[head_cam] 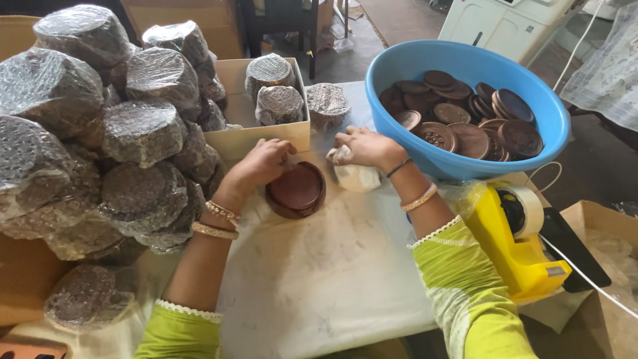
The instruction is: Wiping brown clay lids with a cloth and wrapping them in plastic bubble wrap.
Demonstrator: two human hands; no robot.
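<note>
A round dark brown wooden dish (296, 189) lies on the white sheet (325, 266) covering the table. My left hand (260, 165) grips its far left rim. My right hand (367, 147) rests just to the right, fingers closed on a crumpled white cloth (354, 176). Both wrists wear bangles, and both sleeves are lime green.
A blue plastic basin (465, 66) holds several brown wooden dishes at the right. A yellow tape dispenser (522, 242) sits below it. Several bubble-wrapped bundles (143, 133) pile up at the left, more in an open cardboard box (266, 136). Another box (598, 226) stands at the right edge.
</note>
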